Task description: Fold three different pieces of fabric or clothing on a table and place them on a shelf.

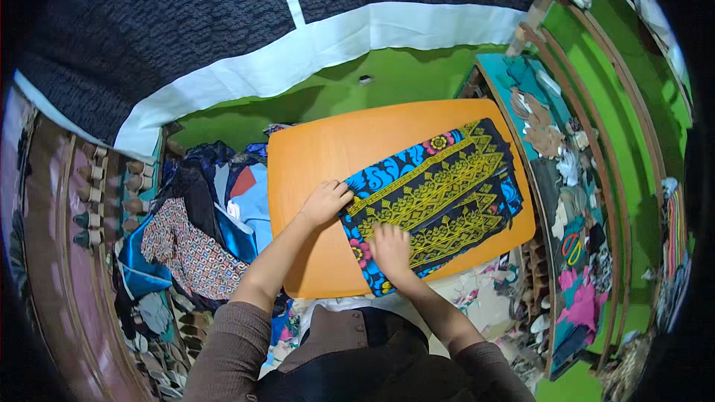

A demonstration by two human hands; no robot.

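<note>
A folded patterned cloth (447,201), black with yellow motifs and bands of blue and pink flowers, lies at a slant on an orange table (313,149). At its left corner, my left hand (325,203) rests with fingers stretched onto the cloth's edge. Lower down, my right hand (391,249) lies on the cloth near its left end, fingers spread and slightly bent, palm down. The cloth seems to be in layers, its right end uneven.
Clothes, including a patterned garment (197,246), are heaped left of the table. On the right, a teal shelf (495,74) holds fabric scraps, a pink cloth (585,301) and scissors (572,249). A dark curtain (186,22) hangs beyond, before a green wall (402,74).
</note>
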